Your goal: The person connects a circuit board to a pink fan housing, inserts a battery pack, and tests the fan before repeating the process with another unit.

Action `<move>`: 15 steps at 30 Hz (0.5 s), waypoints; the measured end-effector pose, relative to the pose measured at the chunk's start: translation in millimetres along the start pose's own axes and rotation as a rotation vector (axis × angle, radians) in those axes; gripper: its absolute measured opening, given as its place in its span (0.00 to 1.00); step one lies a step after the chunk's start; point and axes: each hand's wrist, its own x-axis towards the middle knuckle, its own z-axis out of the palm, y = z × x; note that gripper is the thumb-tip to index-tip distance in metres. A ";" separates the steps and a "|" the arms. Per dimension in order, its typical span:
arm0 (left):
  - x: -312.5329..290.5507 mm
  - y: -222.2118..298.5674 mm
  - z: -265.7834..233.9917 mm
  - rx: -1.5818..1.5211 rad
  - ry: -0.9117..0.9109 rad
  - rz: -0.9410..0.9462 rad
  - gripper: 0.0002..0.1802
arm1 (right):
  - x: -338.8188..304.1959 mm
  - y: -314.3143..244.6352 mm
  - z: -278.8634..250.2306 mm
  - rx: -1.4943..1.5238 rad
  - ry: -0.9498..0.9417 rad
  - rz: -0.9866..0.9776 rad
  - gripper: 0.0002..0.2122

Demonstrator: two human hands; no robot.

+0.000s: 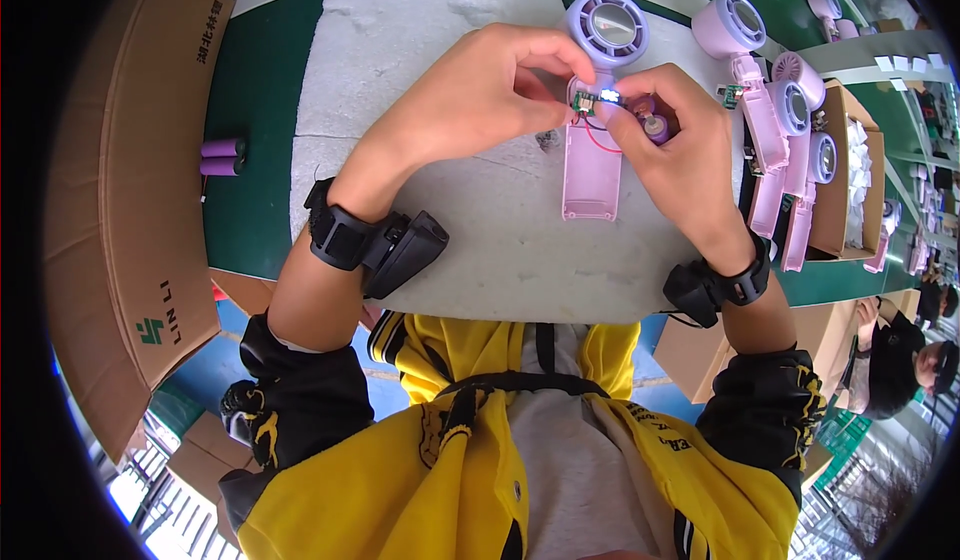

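A pink handheld fan (609, 28) lies on a white foam sheet (430, 240), its round head away from me and its open handle shell (590, 182) toward me. Over the top of the handle, my left hand (485, 85) pinches a small green circuit board (584, 103) by its edge. My right hand (682, 145) closes on the board's other side, where a white light (609, 96) glows. Tucked within the right fingers is a purple battery cell (655, 129). A red wire (600, 141) loops down below the board. The fingers partly hide the board and the cell.
Purple cells (222, 148) lie on the green table at left, beside a tall carton (140, 190). Several pink fans (735, 26) with opened handles crowd the right side, next to a carton (868, 120) of white pieces. Another person (900, 365) is farther right.
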 end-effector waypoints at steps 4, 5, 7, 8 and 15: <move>-0.9 0.9 0.1 -0.018 0.004 -0.011 0.15 | 0.1 -0.3 1.3 0.013 0.013 -0.015 0.08; -1.3 1.7 -0.6 -0.004 -0.010 -0.023 0.15 | 0.1 -0.8 1.1 0.010 0.007 -0.016 0.08; -1.9 1.3 -1.0 0.009 -0.025 -0.036 0.16 | -0.1 -1.6 0.6 0.007 0.000 -0.017 0.09; -1.9 0.3 -0.3 -0.002 -0.009 -0.021 0.16 | -0.4 -1.8 0.2 0.000 -0.005 -0.013 0.09; -1.7 -3.2 0.8 -0.027 0.021 0.023 0.14 | -1.7 -6.2 -0.5 -0.040 -0.007 0.003 0.08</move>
